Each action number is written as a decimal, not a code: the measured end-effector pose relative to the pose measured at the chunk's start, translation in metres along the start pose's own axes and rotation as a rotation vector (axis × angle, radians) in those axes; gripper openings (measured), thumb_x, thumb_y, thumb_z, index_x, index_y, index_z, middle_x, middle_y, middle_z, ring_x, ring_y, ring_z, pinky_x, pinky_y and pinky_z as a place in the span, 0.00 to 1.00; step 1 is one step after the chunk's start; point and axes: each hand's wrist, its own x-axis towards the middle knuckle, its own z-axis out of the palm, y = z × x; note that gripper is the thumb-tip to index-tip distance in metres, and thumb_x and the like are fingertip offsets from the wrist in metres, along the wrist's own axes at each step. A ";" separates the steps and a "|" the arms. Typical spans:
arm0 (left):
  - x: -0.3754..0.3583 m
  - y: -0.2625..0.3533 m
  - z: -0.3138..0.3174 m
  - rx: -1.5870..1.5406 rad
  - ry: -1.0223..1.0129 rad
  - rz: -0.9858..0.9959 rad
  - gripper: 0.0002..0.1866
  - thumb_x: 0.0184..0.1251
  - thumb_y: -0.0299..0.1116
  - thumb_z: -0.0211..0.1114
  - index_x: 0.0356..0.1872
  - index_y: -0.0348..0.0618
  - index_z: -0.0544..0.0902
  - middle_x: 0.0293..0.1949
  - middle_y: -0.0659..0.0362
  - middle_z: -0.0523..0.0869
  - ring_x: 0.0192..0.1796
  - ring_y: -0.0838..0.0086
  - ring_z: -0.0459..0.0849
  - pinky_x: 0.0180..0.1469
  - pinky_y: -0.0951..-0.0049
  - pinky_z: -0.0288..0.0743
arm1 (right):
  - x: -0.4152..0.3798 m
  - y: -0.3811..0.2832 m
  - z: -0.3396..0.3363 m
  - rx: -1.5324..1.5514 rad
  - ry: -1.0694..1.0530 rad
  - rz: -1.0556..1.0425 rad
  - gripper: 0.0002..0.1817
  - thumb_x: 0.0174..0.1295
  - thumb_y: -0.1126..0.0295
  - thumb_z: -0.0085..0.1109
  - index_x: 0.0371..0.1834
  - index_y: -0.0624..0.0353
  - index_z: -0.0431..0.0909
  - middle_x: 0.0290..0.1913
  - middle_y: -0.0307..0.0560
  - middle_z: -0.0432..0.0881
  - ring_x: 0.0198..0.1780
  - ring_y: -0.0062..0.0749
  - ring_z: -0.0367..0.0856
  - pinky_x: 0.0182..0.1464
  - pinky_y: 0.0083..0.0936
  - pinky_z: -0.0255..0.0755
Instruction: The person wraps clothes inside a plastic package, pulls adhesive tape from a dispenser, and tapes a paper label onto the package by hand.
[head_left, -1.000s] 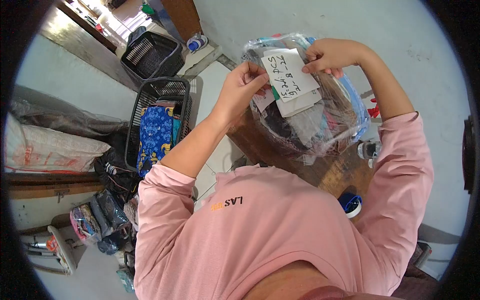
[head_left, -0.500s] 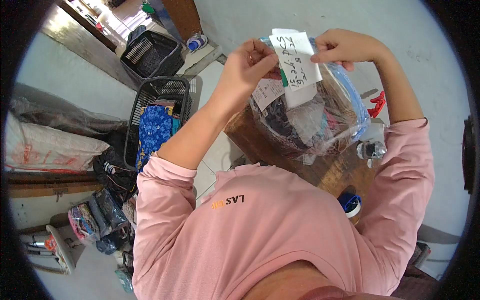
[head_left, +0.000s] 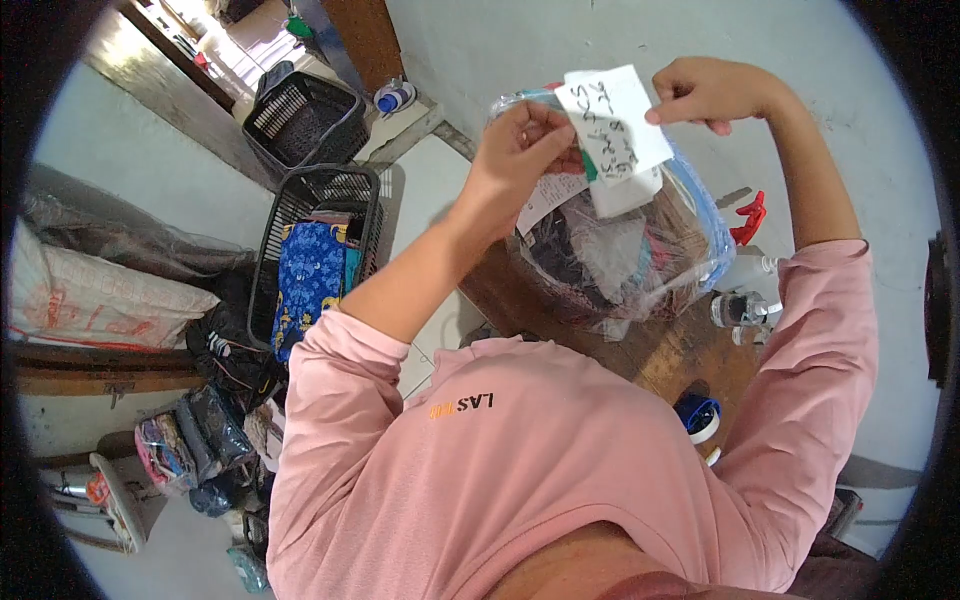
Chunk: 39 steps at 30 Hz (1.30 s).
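Handwritten white paper slips are held up over a clear plastic bag packed with folded items. My left hand pinches the lower left edge of the slips, where a bit of green shows. At their right edge, my right hand has its fingers closed, with thumb and forefinger at the paper. A printed label lies on the bag below my left hand. The bag rests on a brown wooden table and has a blue rim along its right side.
Right of the bag are a spray bottle with a red trigger and a clear bottle. A blue and white roll sits nearer me. On the left, a black basket holds blue patterned cloth; another basket stands behind.
Both hands and the slips have shifted slightly to the right. The slips have tilted a little, and the upper left part of the bag shows more.
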 end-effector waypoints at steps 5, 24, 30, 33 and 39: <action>-0.024 -0.015 -0.006 0.033 0.104 -0.084 0.07 0.63 0.27 0.56 0.38 0.35 0.71 0.33 0.56 0.79 0.34 0.74 0.80 0.39 0.75 0.75 | 0.022 0.001 0.024 0.073 -0.155 -0.052 0.24 0.52 0.50 0.59 0.18 0.61 0.67 0.11 0.37 0.65 0.10 0.22 0.66 0.11 0.22 0.60; -0.027 -0.035 -0.015 0.519 0.214 0.134 0.09 0.55 0.28 0.64 0.34 0.37 0.74 0.25 0.64 0.75 0.26 0.85 0.70 0.28 0.83 0.65 | 0.043 -0.002 0.021 -0.019 -0.200 -0.033 0.24 0.48 0.49 0.61 0.19 0.63 0.70 0.12 0.37 0.66 0.11 0.24 0.65 0.11 0.22 0.61; -0.011 -0.024 -0.001 0.759 0.176 0.170 0.11 0.51 0.32 0.65 0.33 0.41 0.74 0.24 0.60 0.78 0.25 0.77 0.75 0.29 0.77 0.68 | 0.040 0.016 0.014 -0.001 -0.219 0.019 0.26 0.47 0.46 0.62 0.19 0.61 0.69 0.12 0.37 0.65 0.10 0.22 0.64 0.11 0.21 0.59; -0.007 -0.023 0.002 0.891 0.168 0.158 0.11 0.51 0.33 0.65 0.33 0.43 0.74 0.25 0.59 0.80 0.26 0.73 0.78 0.30 0.75 0.70 | 0.041 0.025 0.017 0.028 -0.234 0.061 0.26 0.46 0.46 0.63 0.19 0.60 0.69 0.12 0.36 0.65 0.11 0.22 0.64 0.11 0.20 0.58; -0.006 -0.027 0.000 0.858 0.179 0.149 0.13 0.52 0.31 0.65 0.37 0.41 0.72 0.24 0.61 0.78 0.25 0.78 0.75 0.28 0.78 0.68 | 0.044 0.037 0.031 0.102 -0.242 0.047 0.27 0.45 0.44 0.63 0.18 0.59 0.69 0.13 0.35 0.64 0.11 0.21 0.63 0.11 0.20 0.57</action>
